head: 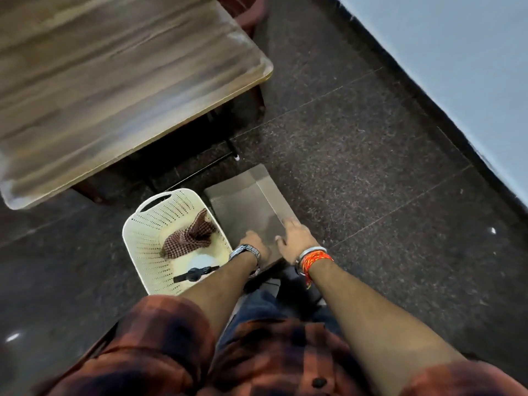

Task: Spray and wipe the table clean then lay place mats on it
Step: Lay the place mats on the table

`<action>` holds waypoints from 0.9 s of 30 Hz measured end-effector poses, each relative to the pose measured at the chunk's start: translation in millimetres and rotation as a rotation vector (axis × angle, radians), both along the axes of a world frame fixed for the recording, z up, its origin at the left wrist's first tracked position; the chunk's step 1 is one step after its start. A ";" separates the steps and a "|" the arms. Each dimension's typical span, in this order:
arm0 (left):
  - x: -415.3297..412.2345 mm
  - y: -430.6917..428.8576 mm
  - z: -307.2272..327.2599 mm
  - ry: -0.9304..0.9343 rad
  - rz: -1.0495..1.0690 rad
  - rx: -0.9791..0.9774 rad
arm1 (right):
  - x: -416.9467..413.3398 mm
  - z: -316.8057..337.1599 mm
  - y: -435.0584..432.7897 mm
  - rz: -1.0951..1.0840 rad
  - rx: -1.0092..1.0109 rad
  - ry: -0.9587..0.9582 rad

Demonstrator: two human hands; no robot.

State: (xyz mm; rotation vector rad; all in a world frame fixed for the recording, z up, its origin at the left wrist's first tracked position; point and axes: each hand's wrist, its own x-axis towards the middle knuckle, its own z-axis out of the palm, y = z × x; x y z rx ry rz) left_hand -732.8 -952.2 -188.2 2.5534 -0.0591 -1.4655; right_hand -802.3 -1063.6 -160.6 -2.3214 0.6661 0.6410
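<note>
Grey place mats [248, 201] lie in a stack on the dark floor, right of a cream basket. My left hand [253, 242] rests on the near part of the top mat; blur hides how its fingers lie. At the stack's right edge my right hand [294, 238] presses down with fingers spread. In the basket [143, 238] lie a brown checked cloth [190, 235] and a white spray bottle [200, 265] with a black trigger. The wooden table [114, 81] fills the upper left, blurred.
The dark speckled floor [371, 167] stretches to the right up to a pale wall [471, 67] with a black skirting. Dark table legs stand under the table's near edge. A chair shows dimly behind the table's far corner.
</note>
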 end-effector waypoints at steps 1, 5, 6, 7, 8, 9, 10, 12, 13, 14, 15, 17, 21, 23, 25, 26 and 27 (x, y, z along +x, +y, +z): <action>2.3 -5.7 -6.1 0.031 0.086 0.020 | 7.3 -3.8 -4.4 0.044 0.005 0.012; 11.1 -21.8 -40.6 0.030 0.238 0.131 | 31.0 -20.6 -28.7 0.212 0.024 0.025; 13.2 -24.0 -49.2 0.037 0.239 0.175 | 35.4 -24.8 -36.3 0.257 0.034 0.033; 13.6 -25.8 -53.6 0.062 0.269 0.227 | 38.2 -28.9 -43.9 0.300 0.041 0.040; 13.8 -27.7 -57.8 0.075 0.286 0.262 | 39.9 -32.5 -50.8 0.334 0.045 0.044; 12.3 -30.2 -65.1 0.100 0.291 0.279 | 41.6 -36.1 -60.0 0.383 0.046 0.054; 9.2 -32.1 -65.9 0.125 0.272 0.273 | 42.8 -39.3 -68.7 0.436 0.046 0.065; 0.5 -33.2 -76.7 0.141 0.308 0.243 | 45.1 -43.9 -86.3 0.534 0.039 0.085; -4.1 -33.5 -79.5 0.131 0.380 0.249 | 46.0 -44.9 -93.3 0.561 0.039 0.090; -9.5 -36.9 -82.2 0.119 0.474 0.276 | 47.2 -45.3 -101.3 0.585 0.042 0.092; -13.8 -40.2 -82.6 0.095 0.564 0.344 | 47.6 -45.7 -108.3 0.611 0.042 0.086; -20.5 -49.7 -68.3 0.062 0.730 0.440 | 47.8 -45.7 -120.6 0.659 0.036 0.073; -22.4 -80.2 -27.5 -0.129 0.934 0.205 | 56.2 -40.6 -135.9 0.686 0.052 0.072; -14.2 -97.2 -7.4 -0.232 0.953 0.113 | 68.1 -37.2 -136.4 0.660 0.050 0.060; 0.6 -111.5 24.5 -0.292 0.904 0.002 | 83.7 -25.1 -131.3 0.621 0.074 -0.006; 10.6 -116.2 41.8 -0.322 0.863 -0.068 | 92.6 -15.8 -128.5 0.596 0.093 -0.060; 21.7 -119.6 63.2 -0.359 0.814 -0.123 | 102.7 -8.0 -126.4 0.567 0.116 -0.121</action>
